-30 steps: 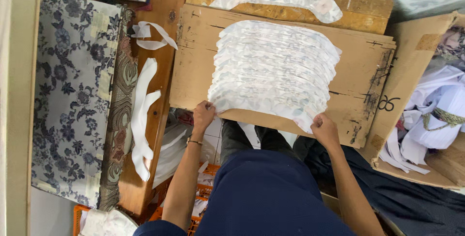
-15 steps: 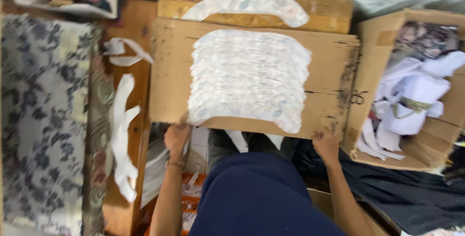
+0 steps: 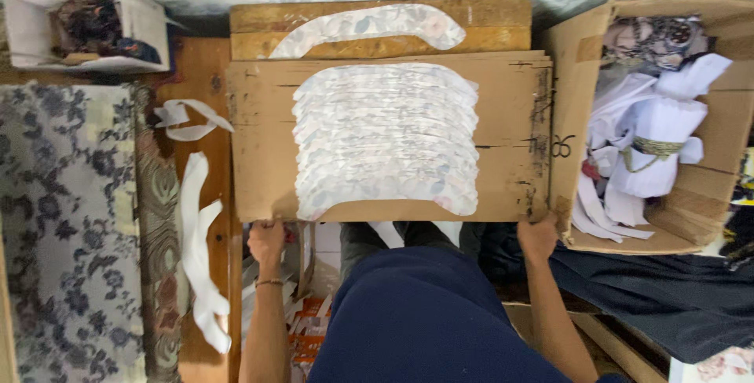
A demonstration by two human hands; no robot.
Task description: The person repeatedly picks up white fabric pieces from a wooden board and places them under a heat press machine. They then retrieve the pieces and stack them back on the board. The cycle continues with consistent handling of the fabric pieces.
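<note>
At six o'clock on the view, the person's two hands grip the near edge of a flat cardboard sheet. The left hand, at seven o'clock, closes on the sheet's near left corner, a thin bracelet on its wrist. The right hand, at five o'clock, closes on the near right corner. The sheet lies level across the centre, carrying a stack of curved, pale floral fabric pieces, fanned one over the next. At twelve o'clock, just beyond the sheet, a wooden board holds one more curved piece. At three o'clock an open cardboard box touches the sheet's right edge and holds bundled white cloth. At nine o'clock white strips lie on a wooden plank, beside a dark floral cloth. At ten o'clock sits a small white box. Dark blue cloth covers the person's lap.
</note>
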